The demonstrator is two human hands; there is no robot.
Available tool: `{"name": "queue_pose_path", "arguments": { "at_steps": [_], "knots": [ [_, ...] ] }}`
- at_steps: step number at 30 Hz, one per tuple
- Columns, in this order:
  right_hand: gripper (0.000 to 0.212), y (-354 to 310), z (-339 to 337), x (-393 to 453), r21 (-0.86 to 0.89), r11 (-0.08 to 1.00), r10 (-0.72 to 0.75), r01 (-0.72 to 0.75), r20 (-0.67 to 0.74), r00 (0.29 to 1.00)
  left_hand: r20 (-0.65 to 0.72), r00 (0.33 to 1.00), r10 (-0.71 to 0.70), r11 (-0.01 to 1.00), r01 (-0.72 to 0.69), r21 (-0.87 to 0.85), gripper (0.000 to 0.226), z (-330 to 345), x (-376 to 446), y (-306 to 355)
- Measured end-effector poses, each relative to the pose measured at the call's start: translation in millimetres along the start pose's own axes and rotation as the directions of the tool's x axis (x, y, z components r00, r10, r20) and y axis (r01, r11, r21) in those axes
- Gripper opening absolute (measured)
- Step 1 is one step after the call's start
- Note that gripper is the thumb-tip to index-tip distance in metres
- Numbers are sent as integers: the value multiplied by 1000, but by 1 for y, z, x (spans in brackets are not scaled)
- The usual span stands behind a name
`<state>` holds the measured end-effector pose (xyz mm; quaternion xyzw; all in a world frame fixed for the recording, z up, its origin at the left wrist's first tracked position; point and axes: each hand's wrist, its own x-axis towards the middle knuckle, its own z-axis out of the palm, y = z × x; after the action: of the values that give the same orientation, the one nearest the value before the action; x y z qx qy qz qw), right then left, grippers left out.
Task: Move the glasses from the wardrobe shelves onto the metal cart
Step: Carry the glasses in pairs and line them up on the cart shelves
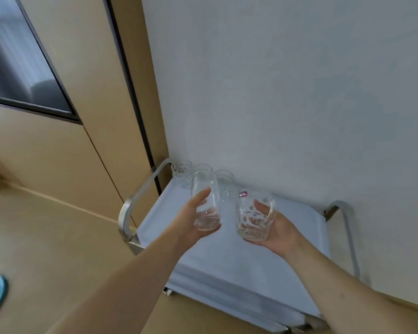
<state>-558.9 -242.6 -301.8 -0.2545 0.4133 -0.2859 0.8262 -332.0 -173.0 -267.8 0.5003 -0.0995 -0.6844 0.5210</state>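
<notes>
Left hand (193, 218) fingers curled round tall glass (204, 201), right hand (273, 225) cupping short glass (253, 218)

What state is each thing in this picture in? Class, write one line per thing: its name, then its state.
left hand: grips the tall glass, held above the cart.
right hand: grips the short glass, sticker on its side.
two glasses: upright at the cart's far corner.
metal cart: cloth-covered top, against the wall.

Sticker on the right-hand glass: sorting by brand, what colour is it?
Magenta-pink with white print, on the glass near its rim; sticker shows in the head view.
</notes>
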Motion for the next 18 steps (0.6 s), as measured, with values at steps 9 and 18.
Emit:
{"name": "queue_pose_path", "arguments": {
  "at_steps": [9,18],
  "knots": [
    [15,31,-14,8,67,994,94,-80,-228,969,-6,986,-164,984,164,70,59,-27,52,-21],
    [49,5,-44,73,-195,980,-38,27,-58,998,-181,983,-20,939,80,333,84,-27,98,-5]
  ]
}}
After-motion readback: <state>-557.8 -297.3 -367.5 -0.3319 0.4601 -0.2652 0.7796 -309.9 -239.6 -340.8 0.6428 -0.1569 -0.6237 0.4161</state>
